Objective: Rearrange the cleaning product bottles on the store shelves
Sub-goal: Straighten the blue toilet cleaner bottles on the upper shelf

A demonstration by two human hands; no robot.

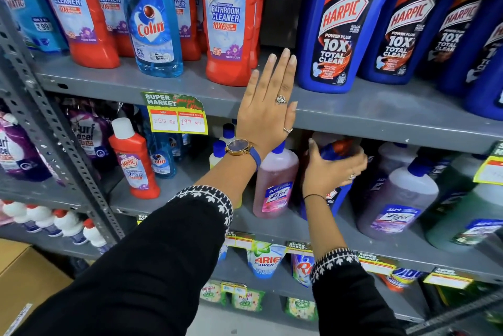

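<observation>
My right hand (pixel 330 172) grips a blue Harpic bottle (pixel 339 149) on the middle shelf, tilted, between a pink Lizol bottle (pixel 275 186) and a purple Lizol bottle (pixel 397 199). My left hand (pixel 268 107) is flat and open with fingers up, in front of the upper shelf's edge (pixel 367 115), between a red Harpic bathroom cleaner (pixel 228 20) and a big blue Harpic Power Plus bottle (pixel 343 25). It holds nothing. A gap shows behind it on the upper shelf.
A blue Colin bottle (pixel 153 17) stands among red Harpic bottles at upper left. A small red Harpic bottle (pixel 134 158) and Surf Excel pouches (pixel 87 134) sit on the middle shelf. Detergent packs (pixel 265 258) fill the lower shelves. A cardboard box (pixel 24 278) is at lower left.
</observation>
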